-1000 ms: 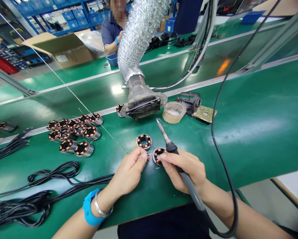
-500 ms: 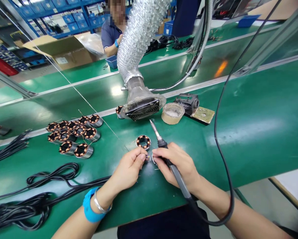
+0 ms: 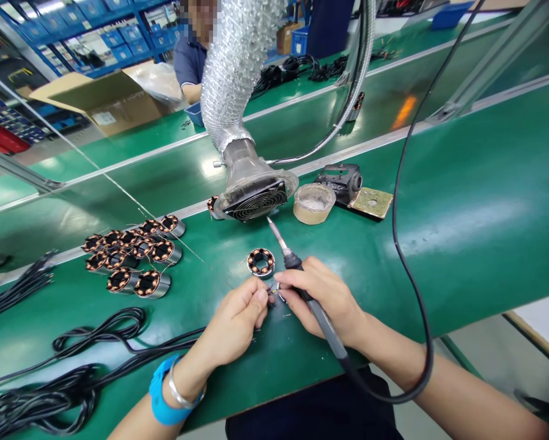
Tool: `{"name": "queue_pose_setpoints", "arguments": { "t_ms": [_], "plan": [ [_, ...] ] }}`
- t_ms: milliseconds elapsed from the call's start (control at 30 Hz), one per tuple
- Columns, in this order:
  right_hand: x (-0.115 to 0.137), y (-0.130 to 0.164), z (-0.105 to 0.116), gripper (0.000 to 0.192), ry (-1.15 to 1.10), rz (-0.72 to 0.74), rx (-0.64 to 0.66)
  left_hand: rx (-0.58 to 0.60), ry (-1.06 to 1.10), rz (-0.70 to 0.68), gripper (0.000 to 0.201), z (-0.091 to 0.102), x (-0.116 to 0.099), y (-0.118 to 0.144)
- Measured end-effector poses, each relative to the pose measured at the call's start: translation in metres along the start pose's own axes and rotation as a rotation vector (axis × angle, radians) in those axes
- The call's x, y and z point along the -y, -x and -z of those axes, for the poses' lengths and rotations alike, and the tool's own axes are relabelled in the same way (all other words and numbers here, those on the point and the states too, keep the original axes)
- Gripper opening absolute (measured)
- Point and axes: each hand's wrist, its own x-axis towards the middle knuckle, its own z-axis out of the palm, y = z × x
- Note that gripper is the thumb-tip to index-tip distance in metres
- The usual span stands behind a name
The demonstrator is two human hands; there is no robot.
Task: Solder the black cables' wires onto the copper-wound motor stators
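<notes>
My left hand [image 3: 238,318] pinches thin wires [image 3: 273,289] between thumb and fingertips. Black cable runs out from beneath that wrist to the left. My right hand [image 3: 327,299] is wrapped round a soldering iron [image 3: 294,261], whose bare tip points up and away toward the fan. Thumb and forefinger of the same hand meet at a small shiny rounded thing [image 3: 281,293], mostly hidden, close to the wires; I cannot make out what it is. Just beyond both hands a motor stator [image 3: 260,263] with copper windings stands on the green bench.
Several stators [image 3: 151,283] stand grouped at left, with black cables [image 3: 63,391] in front of them. A fume extractor [image 3: 256,189] hangs over the bench. Right of it sit a round tub [image 3: 314,205] and an iron stand [image 3: 343,183]. A person [image 3: 189,64] sits across the bench.
The view has shifted slightly, so bench things appear a little further left. My fingertips have moved slightly around the wires; both hands keep their holds.
</notes>
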Motion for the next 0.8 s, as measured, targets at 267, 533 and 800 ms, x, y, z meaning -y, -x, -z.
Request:
{"name": "queue_pose_setpoints", "arguments": {
  "t_ms": [267, 533, 800],
  "plan": [
    [0.007, -0.006, -0.002, 0.036, -0.073, 0.050, -0.002, 0.033, -0.132, -0.014, 0.039, -0.005, -0.014, 0.009],
    [0.011, 0.002, 0.001, 0.033, -0.060, -0.009, -0.076, -0.097, -0.570, -0.098, 0.024, -0.006, -0.024, 0.011],
    [0.012, 0.010, -0.002, 0.039, -0.080, 0.013, 0.001, -0.092, -0.117, 0.006, 0.035, -0.008, -0.009, 0.005]
  ]
}}
